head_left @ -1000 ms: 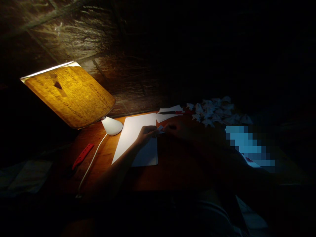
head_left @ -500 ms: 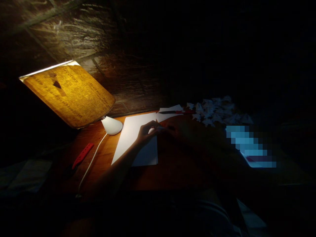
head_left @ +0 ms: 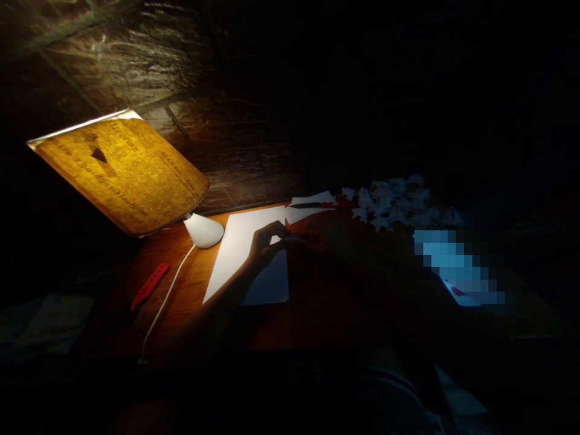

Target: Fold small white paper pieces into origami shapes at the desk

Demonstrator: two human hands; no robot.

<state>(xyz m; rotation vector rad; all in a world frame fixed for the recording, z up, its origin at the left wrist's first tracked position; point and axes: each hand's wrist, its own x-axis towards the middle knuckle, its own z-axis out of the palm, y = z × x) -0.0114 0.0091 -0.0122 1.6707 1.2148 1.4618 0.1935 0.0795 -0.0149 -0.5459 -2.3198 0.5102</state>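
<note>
The scene is dark, lit only by a small lamp. My left hand [head_left: 265, 243] is over a white sheet of paper [head_left: 244, 254] on a wooden table [head_left: 317, 308], its fingers curled and pinched on a small white piece of paper [head_left: 290, 238]. My right hand [head_left: 322, 237] lies in shadow just to the right and meets the same small piece; its fingers look closed on it. A pile of small folded white paper pieces [head_left: 396, 202] lies at the far right of the table.
A white lamp base [head_left: 205, 229] with a yellow printed shade [head_left: 122, 175] stands at the left, its cord [head_left: 165, 299] trailing toward me. A red tool [head_left: 150, 286] lies near the cord. A red-handled cutter [head_left: 317, 205] rests on paper scraps behind my hands. A lit screen [head_left: 457, 266] glows at right.
My left hand's fingers have risen and curled over the small paper piece, which now looks flatter and thinner. The hands stayed in the same spot.
</note>
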